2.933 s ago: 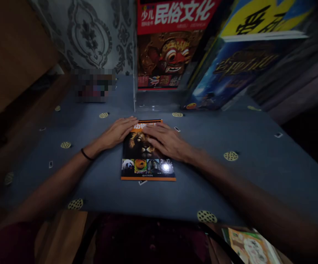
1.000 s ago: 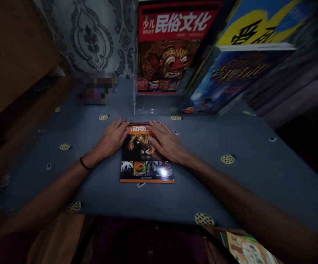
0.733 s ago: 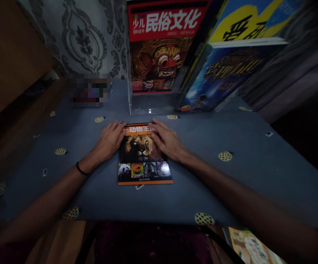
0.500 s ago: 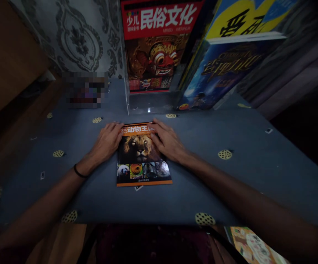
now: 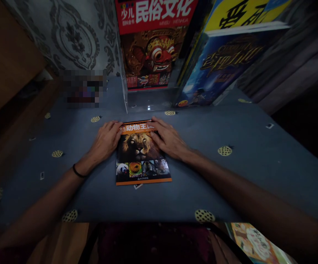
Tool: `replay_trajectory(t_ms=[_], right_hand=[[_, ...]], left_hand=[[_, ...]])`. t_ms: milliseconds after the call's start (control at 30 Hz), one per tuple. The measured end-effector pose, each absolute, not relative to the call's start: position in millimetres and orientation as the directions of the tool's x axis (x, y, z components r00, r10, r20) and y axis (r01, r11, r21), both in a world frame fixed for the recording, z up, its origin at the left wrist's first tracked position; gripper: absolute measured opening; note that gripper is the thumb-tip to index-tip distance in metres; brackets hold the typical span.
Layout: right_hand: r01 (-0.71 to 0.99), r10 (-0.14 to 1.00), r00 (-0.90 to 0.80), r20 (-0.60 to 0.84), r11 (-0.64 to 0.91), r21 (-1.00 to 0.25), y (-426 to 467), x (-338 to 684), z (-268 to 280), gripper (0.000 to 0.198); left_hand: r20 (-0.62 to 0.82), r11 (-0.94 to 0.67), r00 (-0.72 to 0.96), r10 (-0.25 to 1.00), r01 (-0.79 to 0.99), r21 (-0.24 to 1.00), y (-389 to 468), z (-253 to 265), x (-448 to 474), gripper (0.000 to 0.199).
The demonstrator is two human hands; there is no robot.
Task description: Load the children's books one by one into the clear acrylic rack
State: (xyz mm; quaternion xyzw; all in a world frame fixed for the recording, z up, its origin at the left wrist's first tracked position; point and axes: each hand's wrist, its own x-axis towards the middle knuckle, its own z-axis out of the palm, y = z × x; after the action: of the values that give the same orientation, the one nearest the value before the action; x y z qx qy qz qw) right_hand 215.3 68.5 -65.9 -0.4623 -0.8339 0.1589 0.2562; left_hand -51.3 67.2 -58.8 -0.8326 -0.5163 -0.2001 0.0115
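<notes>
A children's animal book [image 5: 141,146] lies flat and closed on the blue tablecloth, a lion filling the middle of its cover and smaller animal pictures below. My left hand [image 5: 108,138] grips its upper left edge with curved fingers. On the opposite side, my right hand [image 5: 168,138] holds the upper right edge, with the thumb across the cover and the fingers at the top corner. That hand hides the end of the title. A dark band circles my left wrist.
Behind the book, a clear stand [image 5: 150,101] holds a red-topped book [image 5: 156,47] with a mask picture. A blue book [image 5: 219,66] leans beside it, before a yellow one [image 5: 238,14]. A blurred-out object [image 5: 84,90] sits back left. Below the table's front edge lies another colourful book [image 5: 254,242].
The view has shifted very slightly, so the standing books appear a little higher. Both hands keep their places on the animal book, which lies where it was.
</notes>
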Motion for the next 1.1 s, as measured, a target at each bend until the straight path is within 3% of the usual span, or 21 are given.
replay_trajectory(t_ms=[300,600,1100], right_hand=[[0.623,0.832,-0.455,0.316,0.552,-0.555,80,224,-66,0.045],[0.648,0.852,-0.411,0.324,0.523,-0.554,87,229,-69,0.044],[0.53,0.858,-0.355,0.37,0.511,-0.676,96,235,-67,0.048]], left_hand=[[0.359,-0.489,0.41,0.839,0.856,0.166,66,-57,-51,0.038],[0.319,-0.758,0.69,0.649,0.622,0.196,50,-48,-33,0.038],[0.326,-0.773,0.703,0.632,0.602,0.198,38,-42,-14,0.039]])
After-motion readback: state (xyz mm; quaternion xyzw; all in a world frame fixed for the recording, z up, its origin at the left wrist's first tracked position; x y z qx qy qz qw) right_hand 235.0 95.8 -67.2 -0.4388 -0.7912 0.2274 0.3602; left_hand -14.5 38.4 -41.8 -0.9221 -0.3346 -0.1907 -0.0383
